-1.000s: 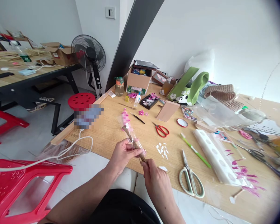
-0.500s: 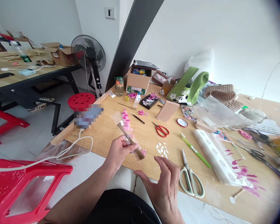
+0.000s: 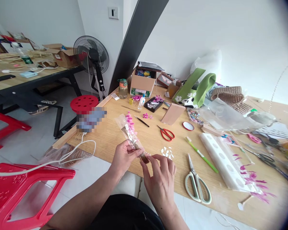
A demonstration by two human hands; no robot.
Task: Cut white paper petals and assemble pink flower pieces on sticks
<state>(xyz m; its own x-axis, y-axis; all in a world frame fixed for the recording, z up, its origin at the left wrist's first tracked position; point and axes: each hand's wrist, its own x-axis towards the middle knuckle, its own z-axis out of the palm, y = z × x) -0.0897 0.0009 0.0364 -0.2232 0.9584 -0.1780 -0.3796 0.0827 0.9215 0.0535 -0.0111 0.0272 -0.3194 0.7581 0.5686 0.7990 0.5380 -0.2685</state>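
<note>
A clear plastic packet (image 3: pixel 132 135) with a thin brown bristly bundle inside and a small numbered label is pinched in my left hand (image 3: pixel 126 156), between thumb and fingers. My right hand (image 3: pixel 159 174) has its thumb and fingertips closed around the packet's near end, at the brown tip. Just behind the packet, pink fuzzy flower strips (image 3: pixel 129 121) lie on the wooden table (image 3: pixel 105 143). Small white petal-shaped pieces (image 3: pixel 167 152) are scattered beyond my right hand. Scissors with pale green handles (image 3: pixel 195 185) lie to its right.
Red-handled pliers (image 3: pixel 166 133), tweezers (image 3: pixel 142 121), a green toothbrush (image 3: pixel 201 155) and a bubble-patterned white roll (image 3: pixel 223 163) lie on the table. Further back are a black tray (image 3: pixel 153 105), a cardboard box (image 3: pixel 144 84) and a green bag (image 3: pixel 194 91). Red stools (image 3: pixel 31 185) stand left.
My right hand has moved left and up to the packet's near end, its spread thumb and fingers closing there. My left hand keeps its hold, with the packet slightly shifted.
</note>
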